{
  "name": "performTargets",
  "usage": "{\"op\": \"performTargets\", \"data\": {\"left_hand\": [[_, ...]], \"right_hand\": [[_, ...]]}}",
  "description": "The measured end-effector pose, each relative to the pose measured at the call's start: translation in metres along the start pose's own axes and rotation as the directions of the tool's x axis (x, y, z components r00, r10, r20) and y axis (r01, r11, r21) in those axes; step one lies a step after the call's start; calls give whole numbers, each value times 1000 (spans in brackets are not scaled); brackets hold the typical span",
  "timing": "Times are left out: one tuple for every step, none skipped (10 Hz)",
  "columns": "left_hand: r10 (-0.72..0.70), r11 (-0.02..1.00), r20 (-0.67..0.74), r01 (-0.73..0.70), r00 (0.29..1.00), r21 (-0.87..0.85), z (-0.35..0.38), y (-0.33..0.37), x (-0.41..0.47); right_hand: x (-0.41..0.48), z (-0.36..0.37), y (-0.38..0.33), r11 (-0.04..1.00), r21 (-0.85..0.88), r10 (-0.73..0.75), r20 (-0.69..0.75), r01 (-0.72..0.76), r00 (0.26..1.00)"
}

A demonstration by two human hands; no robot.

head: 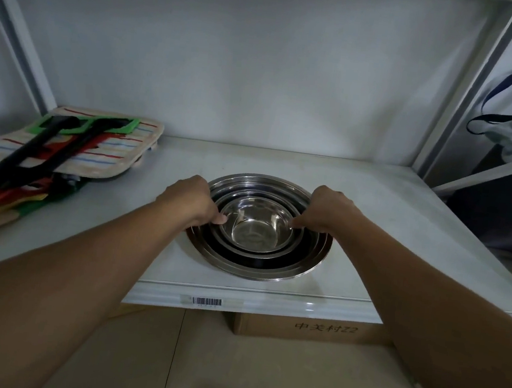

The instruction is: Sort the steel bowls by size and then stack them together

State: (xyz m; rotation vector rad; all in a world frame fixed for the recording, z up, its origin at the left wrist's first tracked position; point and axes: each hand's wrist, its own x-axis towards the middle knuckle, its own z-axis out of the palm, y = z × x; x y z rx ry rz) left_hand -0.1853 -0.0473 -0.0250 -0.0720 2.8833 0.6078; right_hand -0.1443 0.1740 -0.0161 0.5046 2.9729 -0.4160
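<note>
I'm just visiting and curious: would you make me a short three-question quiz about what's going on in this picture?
1. True or false: the steel bowls are nested, smallest innermost.
2. Where does the left hand touch the stack? A) far rim B) the stack's left side, fingers curled over the rims C) not touching
3. Fill in: the pile of mats lies to the ____ of the bowls on the shelf.

Key: 1 true. 2 B; the right hand mirrors it on the right side. 3 left.

Dim, cool light, glare inside the innermost bowl [255,229], wide-angle bending at edges, soft focus
</note>
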Motion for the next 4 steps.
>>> {"op": "performTargets", "data": {"left_hand": [[3, 999, -4, -3, 1000, 37, -2, 3, -1], [17, 1000, 22, -17, 1000, 0, -3, 1, -1], [21, 986, 105, -3, 994, -169, -10, -3, -4], [-16, 943, 14, 20, 1000, -333, -19, -5, -20]], "right_hand": [[1, -1, -1, 1000, -27, -3, -8, 2, 1000], [-1, -2, 2, 1000, -3, -7, 6, 7, 1000], [-12, -4, 7, 999, 39, -27, 62, 25, 998], [-27, -8, 15, 988, 156, 33, -70, -22, 997]]}}
